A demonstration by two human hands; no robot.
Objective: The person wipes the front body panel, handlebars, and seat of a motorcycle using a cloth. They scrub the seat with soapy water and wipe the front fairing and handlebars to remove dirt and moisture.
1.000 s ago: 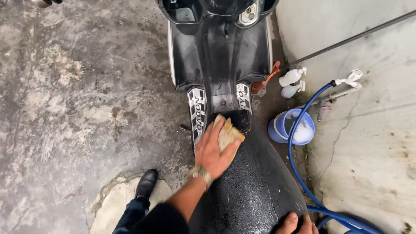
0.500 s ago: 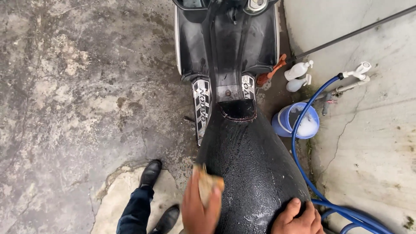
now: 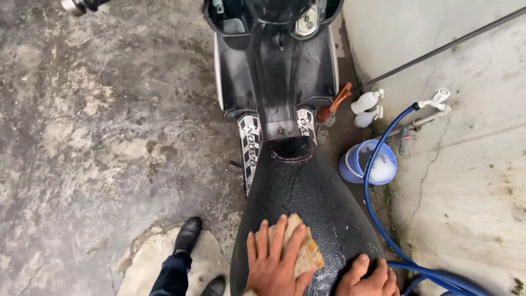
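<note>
A black scooter stands below me, its wet black seat [image 3: 298, 192] running from the footboard toward the bottom of the view. My left hand [image 3: 274, 263] lies flat with spread fingers on a tan sponge [image 3: 304, 249], pressing it against the rear middle of the seat. At the seat's right rear edge my right hand [image 3: 370, 279] rests on the wet surface with nothing in it. Foam streaks show beside the sponge.
A blue bucket [image 3: 350, 164] of soapy water sits right of the scooter by a blue hose [image 3: 378, 192] and a white tap [image 3: 435, 101]. Two white spray bottles [image 3: 366, 101] and an orange brush [image 3: 334, 104] lie near the wall. My black shoe [image 3: 187, 234] stands on wet concrete at left.
My left hand slid the sponge from the front tip of the seat back along its left side, then onto the rear middle. The right hand stayed on the seat's rear edge.
</note>
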